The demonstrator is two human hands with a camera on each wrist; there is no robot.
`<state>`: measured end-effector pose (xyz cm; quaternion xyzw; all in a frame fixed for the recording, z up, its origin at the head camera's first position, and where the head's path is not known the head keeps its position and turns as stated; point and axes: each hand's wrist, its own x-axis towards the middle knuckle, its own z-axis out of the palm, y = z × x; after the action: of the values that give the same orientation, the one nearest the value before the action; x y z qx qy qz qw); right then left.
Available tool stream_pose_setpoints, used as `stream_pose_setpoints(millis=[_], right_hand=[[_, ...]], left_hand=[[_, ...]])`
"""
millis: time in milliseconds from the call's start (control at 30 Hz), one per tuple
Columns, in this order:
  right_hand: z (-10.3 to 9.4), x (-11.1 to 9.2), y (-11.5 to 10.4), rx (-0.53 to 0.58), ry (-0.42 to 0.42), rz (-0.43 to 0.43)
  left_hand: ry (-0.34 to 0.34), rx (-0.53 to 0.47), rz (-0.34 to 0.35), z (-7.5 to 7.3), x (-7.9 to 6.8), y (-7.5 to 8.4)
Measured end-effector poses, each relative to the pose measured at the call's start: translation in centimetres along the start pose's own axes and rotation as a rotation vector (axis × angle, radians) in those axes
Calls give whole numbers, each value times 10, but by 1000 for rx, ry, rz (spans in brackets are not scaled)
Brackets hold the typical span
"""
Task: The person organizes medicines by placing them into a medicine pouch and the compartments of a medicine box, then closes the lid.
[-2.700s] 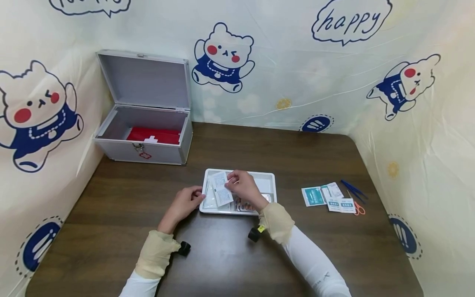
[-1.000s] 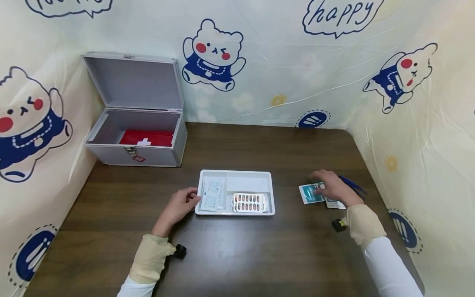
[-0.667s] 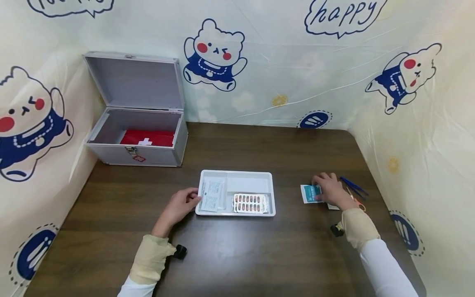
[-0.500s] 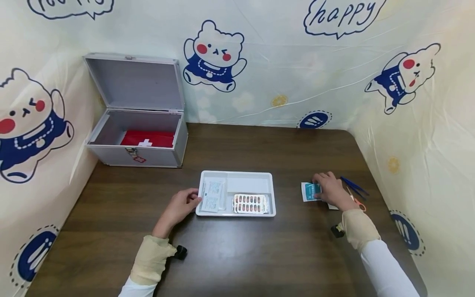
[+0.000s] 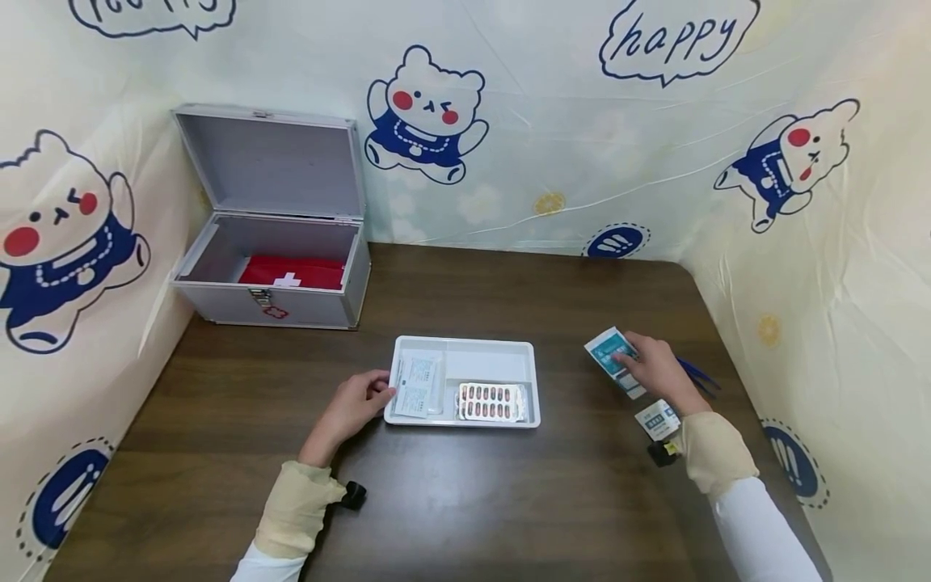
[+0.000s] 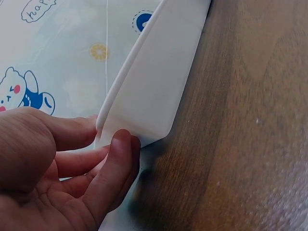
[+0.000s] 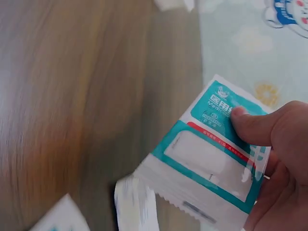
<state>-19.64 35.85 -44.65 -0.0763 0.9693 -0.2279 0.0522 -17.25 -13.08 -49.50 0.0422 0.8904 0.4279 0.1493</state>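
My right hand (image 5: 658, 372) pinches a teal-and-white medical packet (image 5: 609, 349), thumb on its printed face. In the right wrist view the packet (image 7: 211, 156) is tilted above the wooden table, its serrated edge toward the bottom. With thumb and fingers, my left hand (image 5: 355, 406) holds the left edge of a white compartment tray (image 5: 483, 354). The left wrist view shows the thumb at the tray's rim (image 6: 126, 72) and the fingers against its outer wall. White paper packets (image 5: 416, 388) lie in the tray's left part, and capsule blister packs (image 5: 490, 402) lie at its front right.
A smaller white packet (image 5: 658, 420) lies near my right wrist. Blue tweezers (image 5: 700, 374) are partly hidden behind the right hand. At the back left stands an open silver case (image 5: 272, 309) with a red pouch (image 5: 316, 273) inside. A printed curtain surrounds the table.
My right hand went from the tray to the packets on the right, and the teal packet is now lifted and turned in its grip. The left hand stays at the tray's edge.
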Motion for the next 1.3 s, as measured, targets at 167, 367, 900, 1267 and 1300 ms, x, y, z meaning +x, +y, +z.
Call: stream_pose_setpoints(millis=[167,367,900,1267,1300], right_hand=[[0,-1,-16,118,18,58],[7,1,-40,227,14,165],[71,27,-119,408,53,178],[113,40,-189,476,87,87],[116,40,-194,475,80,84]], left_hand=[[-2,1,14,0,0,-1],[3,3,17,1,1,-1],[-1,6,20,3,1,-4],[7,-8,12,-1,-1,-2],[9,-7,13,-1,0,-2]])
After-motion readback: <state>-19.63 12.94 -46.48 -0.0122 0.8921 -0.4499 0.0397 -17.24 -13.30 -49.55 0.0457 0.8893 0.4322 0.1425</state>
